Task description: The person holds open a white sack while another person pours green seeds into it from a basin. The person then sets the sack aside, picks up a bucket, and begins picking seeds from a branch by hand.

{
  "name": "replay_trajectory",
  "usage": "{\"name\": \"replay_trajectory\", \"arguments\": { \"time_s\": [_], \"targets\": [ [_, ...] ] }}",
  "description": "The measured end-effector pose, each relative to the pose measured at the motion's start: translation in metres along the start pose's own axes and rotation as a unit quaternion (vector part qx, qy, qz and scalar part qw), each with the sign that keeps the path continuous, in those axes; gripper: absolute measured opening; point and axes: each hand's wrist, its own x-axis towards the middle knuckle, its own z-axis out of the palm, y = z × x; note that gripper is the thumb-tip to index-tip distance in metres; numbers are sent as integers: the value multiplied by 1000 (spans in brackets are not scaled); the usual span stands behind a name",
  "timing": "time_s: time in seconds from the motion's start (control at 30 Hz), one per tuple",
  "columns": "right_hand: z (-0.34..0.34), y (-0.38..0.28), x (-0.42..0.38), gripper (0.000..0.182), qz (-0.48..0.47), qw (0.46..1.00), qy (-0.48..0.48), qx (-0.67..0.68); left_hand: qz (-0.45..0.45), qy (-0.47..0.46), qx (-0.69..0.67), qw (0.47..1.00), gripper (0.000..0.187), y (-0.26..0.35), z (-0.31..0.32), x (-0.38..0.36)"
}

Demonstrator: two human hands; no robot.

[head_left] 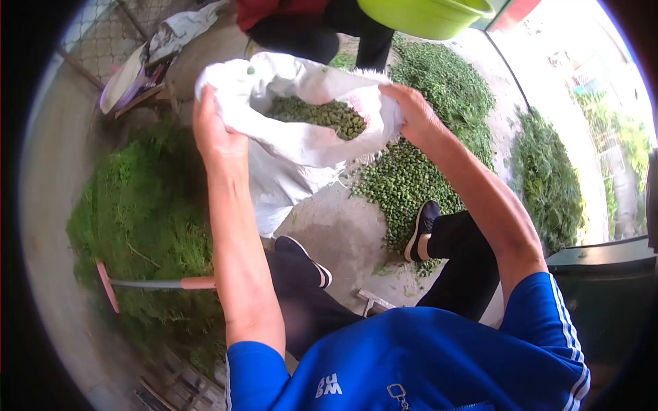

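A white woven sack (274,185) stands in front of me with its mouth held wide. Small green pods or berries (319,115) lie inside it. On the left side of the rim, my left hand (214,127) is closed round the folded edge. My right hand (413,109) pinches the rim at the opposite side, beside the frayed edge. Below and right of the sack, a large heap of similar green pods (411,181) covers the floor.
Another person in dark trousers (295,34) is at the top, near a lime-green basin (428,15). Leafy green plants (151,205) lie at left with a pink-and-grey handled tool (157,283). More cut greenery (545,178) lies at right. My feet flank the floor between.
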Motion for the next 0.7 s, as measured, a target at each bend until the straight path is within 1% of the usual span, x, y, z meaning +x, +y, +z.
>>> {"name": "replay_trajectory", "arguments": {
  "time_s": [0.03, 0.07, 0.1, 0.13, 0.17, 0.2, 0.23, 0.27, 0.3, 0.33, 0.4, 0.43, 0.47, 0.53, 0.57, 0.6, 0.63, 0.67, 0.7],
  "targets": [
    [22, -13, -8, 19, -57, 997, -42, -28, 42, 17, -1, 999, 37, 20, 0, -3],
    [45, -27, -12, 17, -69, 995, -54, -41, 85, 33, 0, 996, 37, 42, 1, -6],
    [62, -34, -5, 17, 4, 990, -136, 40, 127, 56, 17, 990, 37, 67, 3, -11],
    [99, -47, -18, 18, -4, 991, -125, 36, 164, 79, 37, 983, 38, 92, 4, -20],
    [130, -60, -32, 19, 13, 992, -128, 15, 200, 77, 35, 976, 38, 118, 5, -31],
    [163, -74, -52, 21, -52, 987, -145, -37, 240, 74, 33, 967, 39, 143, 4, -41],
    [183, -83, -51, 21, -49, 987, -151, -37, 260, 95, 17, 961, 39, 164, -1, -49],
    [200, -95, -41, 19, -24, 973, -220, 58, 282, 116, 1, 952, 40, 182, -8, -53],
    [214, -103, -29, 18, 4, 946, -286, 152, 307, 119, -4, 944, 39, 195, -25, -52],
    [223, -107, -20, 18, 34, 906, -345, 244, 312, 124, 0, 942, 39, 202, -41, -51],
    [224, -109, -4, 16, 20, 907, -338, 249, 333, 117, 31, 935, 40, 204, -59, -40],
    [223, -108, -2, 15, 4, 911, -326, 253, 329, 125, 39, 935, 41, 194, -58, -40],
    [222, -104, -5, 15, 4, 910, -328, 253, 316, 111, 33, 942, 43, 188, -57, -40],
    [217, -95, -14, 14, -29, 907, -326, 263, 282, 73, 29, 956, 42, 186, -55, -48],
    [214, -94, -21, 13, 19, 921, -292, 258, 238, 27, 12, 971, 42, 184, -61, -51],
    [206, -94, -25, 13, 18, 919, -297, 259, 199, -17, -6, 980, 42, 182, -71, -52],
    [196, -90, -26, 13, -3, 924, -279, 262, 216, 42, 72, 973, 43, 171, -57, -69],
    [195, -84, -24, 15, -18, 924, -273, 269, 238, 52, 153, 958, 48, 159, -74, -74],
    [192, -78, -17, 15, -8, 945, -225, 238, 237, 127, 198, 943, 59, 146, -60, -105]
  ]
}}
